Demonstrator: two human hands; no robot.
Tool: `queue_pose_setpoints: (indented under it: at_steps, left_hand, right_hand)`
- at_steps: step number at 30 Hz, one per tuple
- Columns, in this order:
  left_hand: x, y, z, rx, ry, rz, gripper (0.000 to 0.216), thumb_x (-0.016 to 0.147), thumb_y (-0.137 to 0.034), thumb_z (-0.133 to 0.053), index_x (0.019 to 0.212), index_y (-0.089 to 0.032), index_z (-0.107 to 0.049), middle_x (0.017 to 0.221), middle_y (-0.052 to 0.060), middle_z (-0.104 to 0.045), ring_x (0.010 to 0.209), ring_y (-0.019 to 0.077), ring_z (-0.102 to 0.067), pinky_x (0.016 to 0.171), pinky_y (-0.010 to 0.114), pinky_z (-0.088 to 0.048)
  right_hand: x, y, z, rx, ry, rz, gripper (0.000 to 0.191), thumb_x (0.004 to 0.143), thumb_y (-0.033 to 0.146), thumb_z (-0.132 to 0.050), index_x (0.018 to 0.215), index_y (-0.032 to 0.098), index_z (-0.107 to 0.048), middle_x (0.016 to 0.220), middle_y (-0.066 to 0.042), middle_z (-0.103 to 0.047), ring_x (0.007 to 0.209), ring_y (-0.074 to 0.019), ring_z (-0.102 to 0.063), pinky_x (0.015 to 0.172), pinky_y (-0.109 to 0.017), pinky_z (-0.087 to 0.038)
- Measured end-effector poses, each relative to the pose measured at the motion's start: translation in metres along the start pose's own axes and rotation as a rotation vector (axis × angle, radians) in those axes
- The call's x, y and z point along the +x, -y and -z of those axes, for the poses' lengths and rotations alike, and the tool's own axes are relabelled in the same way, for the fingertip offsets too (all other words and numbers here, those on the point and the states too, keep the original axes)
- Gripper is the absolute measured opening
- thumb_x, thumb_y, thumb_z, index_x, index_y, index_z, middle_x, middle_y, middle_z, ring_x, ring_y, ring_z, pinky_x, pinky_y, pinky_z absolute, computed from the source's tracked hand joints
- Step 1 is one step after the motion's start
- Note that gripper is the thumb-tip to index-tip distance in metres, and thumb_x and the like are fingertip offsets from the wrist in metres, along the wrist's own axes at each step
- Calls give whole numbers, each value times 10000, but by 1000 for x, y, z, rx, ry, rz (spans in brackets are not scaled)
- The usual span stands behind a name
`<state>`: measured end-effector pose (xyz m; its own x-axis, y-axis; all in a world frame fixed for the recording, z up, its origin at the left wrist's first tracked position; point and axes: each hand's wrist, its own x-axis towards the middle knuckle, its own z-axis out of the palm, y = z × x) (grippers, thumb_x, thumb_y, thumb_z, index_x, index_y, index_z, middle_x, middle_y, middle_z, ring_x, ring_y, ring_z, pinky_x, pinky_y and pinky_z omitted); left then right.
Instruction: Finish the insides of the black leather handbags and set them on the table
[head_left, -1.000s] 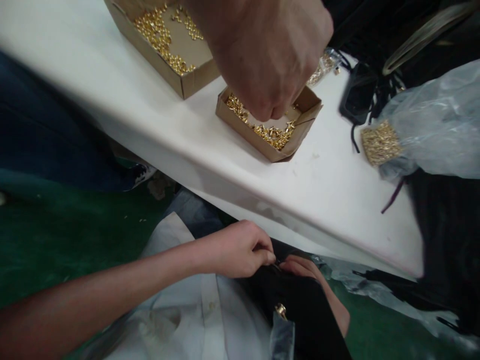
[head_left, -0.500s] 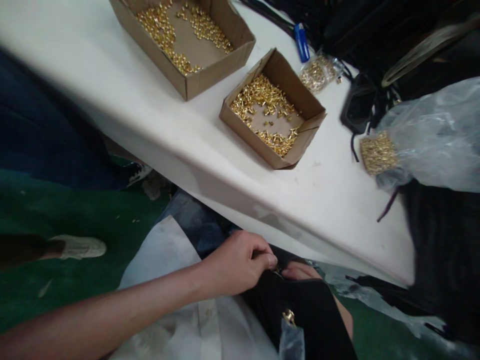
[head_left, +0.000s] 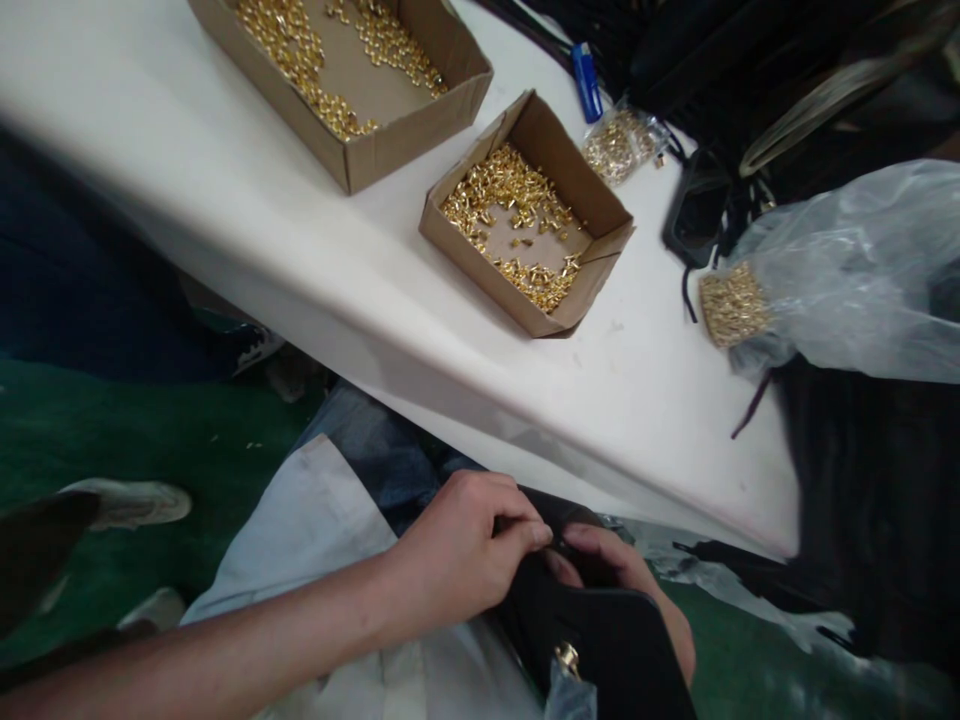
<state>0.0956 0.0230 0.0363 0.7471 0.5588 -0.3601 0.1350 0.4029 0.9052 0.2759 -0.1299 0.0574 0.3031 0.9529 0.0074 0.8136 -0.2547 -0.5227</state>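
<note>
A black bag (head_left: pixel 611 635) with a gold clasp (head_left: pixel 567 658) lies on my lap, and a scrap of clear plastic (head_left: pixel 570 697) hangs from the clasp. My left hand (head_left: pixel 476 540) reaches across from the lower left, thumb and fingers pinched at the bag's upper edge. What sits in that pinch is hidden. From behind the bag, my right hand (head_left: pixel 630 575) wraps around it, thumb and fingertips showing at the edge close to my left fingertips. The two hands are a small gap apart.
On the white table (head_left: pixel 660 430) stand a small cardboard box (head_left: pixel 480 275) of gold rivets and a larger cardboard box (head_left: pixel 409 140) of gold caps. A blue lighter (head_left: pixel 586 82), a bag of small metal pieces (head_left: pixel 622 145) and a large plastic bag (head_left: pixel 862 270) lie beyond.
My right hand has come further into view around the bag's edge, its thumb and fingers now visible. My left hand keeps its pinch at nearly the same spot. The view has shifted slightly.
</note>
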Motion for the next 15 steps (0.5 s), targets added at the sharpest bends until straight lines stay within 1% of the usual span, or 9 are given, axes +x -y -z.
queue_pose_setpoints:
  at_steps: [2,3,4,6,8,9,11,15]
  left_hand:
    - [-3,-1,-1,36,6,-35,221,978,-126,-731,817,-215,-853,816,6,-772,826,172,-708,802,327,-462]
    - [-5,-1,-1,59,-1,-55,219,977,-119,-737,804,-210,-835,813,5,-766,831,171,-703,819,332,-457]
    - [-7,-1,-2,83,-10,-74,217,978,-121,-744,791,-205,-814,812,3,-756,836,170,-695,834,337,-451]
    - [-12,0,-4,129,-26,-110,224,989,-143,-753,773,-199,-772,807,0,-729,840,171,-675,848,349,-438]
    - [-16,3,-6,160,-26,-133,236,1009,-167,-744,774,-197,-748,805,0,-709,843,174,-660,846,358,-430]
    - [-17,4,-7,169,-23,-140,236,1015,-171,-738,781,-197,-743,804,2,-704,846,176,-657,844,363,-427]
    - [-19,5,-7,180,-12,-144,222,1021,-161,-724,803,-198,-744,816,5,-707,861,182,-660,855,373,-427]
    - [-22,4,-6,188,1,-146,193,1014,-144,-713,831,-198,-742,845,6,-715,885,185,-666,876,379,-432]
  right_hand:
    - [-5,10,-4,24,-103,-105,294,959,384,-815,1243,325,-762,1024,-37,-866,728,-284,-850,606,-329,-727]
    - [-5,15,-4,47,-116,-122,288,966,349,-815,1245,298,-767,1042,-42,-859,754,-266,-850,654,-318,-730]
    - [-4,19,-4,78,-93,-98,262,981,296,-799,1241,280,-774,1061,-48,-851,795,-249,-851,706,-309,-729]
    - [1,24,-1,136,-22,-2,240,1005,171,-747,1220,269,-790,1087,-59,-832,884,-227,-847,785,-294,-717]
    - [6,24,3,183,17,97,287,1003,84,-713,1205,270,-797,1090,-64,-817,928,-213,-838,800,-278,-704]
    - [7,24,4,191,23,123,309,1000,56,-705,1204,270,-796,1090,-65,-811,937,-206,-835,799,-268,-698]
    - [8,21,4,181,24,140,319,995,33,-702,1193,268,-788,1079,-60,-802,923,-186,-829,797,-245,-686]
    - [4,18,1,145,33,173,266,1005,42,-682,1148,250,-766,1048,-54,-796,898,-161,-828,813,-204,-673]
